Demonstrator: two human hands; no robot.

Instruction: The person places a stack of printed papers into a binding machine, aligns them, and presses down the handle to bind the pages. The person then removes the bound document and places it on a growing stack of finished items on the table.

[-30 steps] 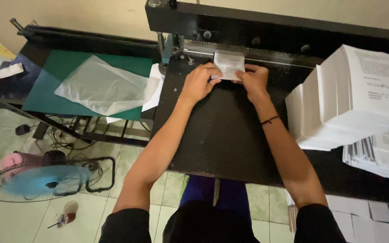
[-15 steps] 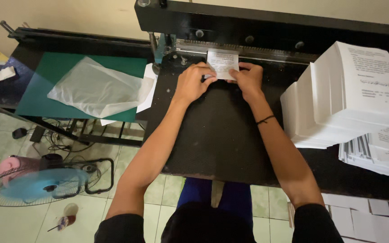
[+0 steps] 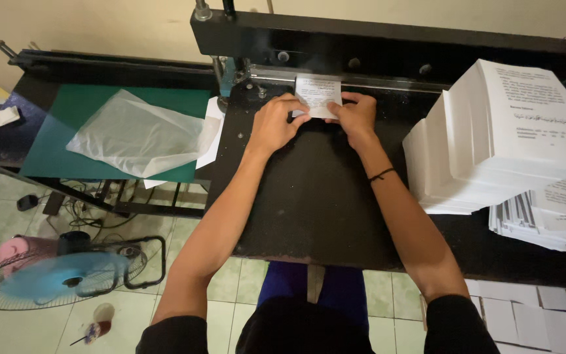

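Observation:
A small stack of printed white paper [image 3: 318,94] lies at the back of the black cutter bed [image 3: 309,196], right under the cutter's black clamp bar [image 3: 388,46]. My left hand [image 3: 275,122] grips its left side with thumb and fingers. On the stack's right side sits my right hand [image 3: 355,115], fingers curled on the edge; a black band circles that wrist. Both hands press the stack toward the bar.
Tall stacks of printed white sheets [image 3: 512,131] stand at the right of the bed. A green cutting mat [image 3: 67,137] with a translucent plastic sheet [image 3: 139,134] lies to the left. On the tiled floor stands a blue fan [image 3: 60,278]. Cut paper pieces [image 3: 532,314] lie lower right.
Both hands have kept hold of the small paper stack at the clamp bar, shifting it only slightly. The view has tilted a little.

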